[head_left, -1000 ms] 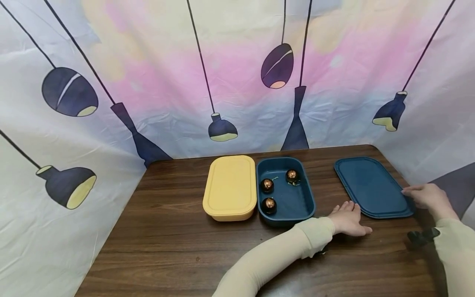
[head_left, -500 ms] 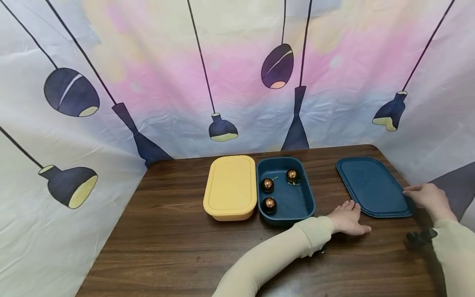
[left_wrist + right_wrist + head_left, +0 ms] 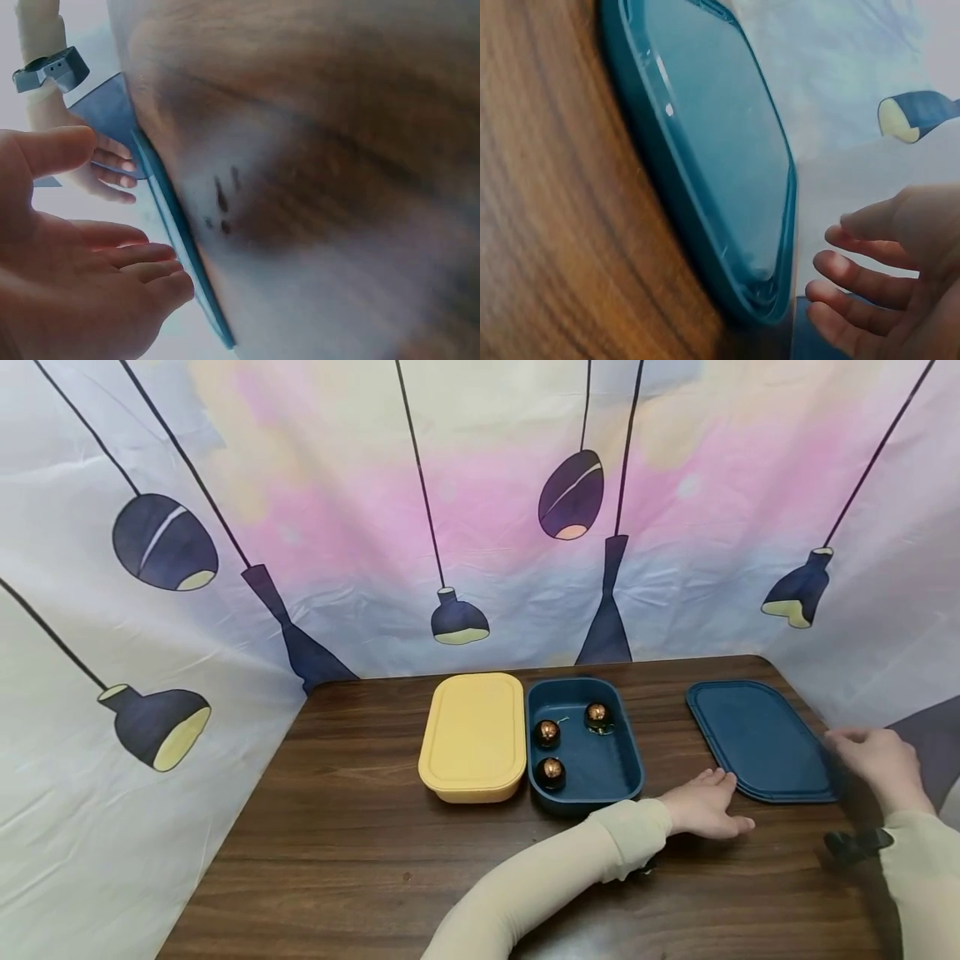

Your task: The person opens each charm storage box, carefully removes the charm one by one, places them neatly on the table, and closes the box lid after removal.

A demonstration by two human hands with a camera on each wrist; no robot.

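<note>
Lid (image 3: 761,739) | left hand (image 3: 703,806) at near-left edge, fingers outstretched, wide | right hand (image 3: 881,764) beside right edge, fingers loosely bent, empty | surface smooth, round-cornered

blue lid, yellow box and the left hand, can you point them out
Blue lid (image 3: 760,741): head view, the middle of its upward face.
Yellow box (image 3: 474,733): head view, the middle of its top.
Left hand (image 3: 702,807): head view, the back of the hand.

Long pale-cream sleeves (image 3: 547,870), boxy dark wrist camera (image 3: 66,70), bare hands (image 3: 705,807)
</note>
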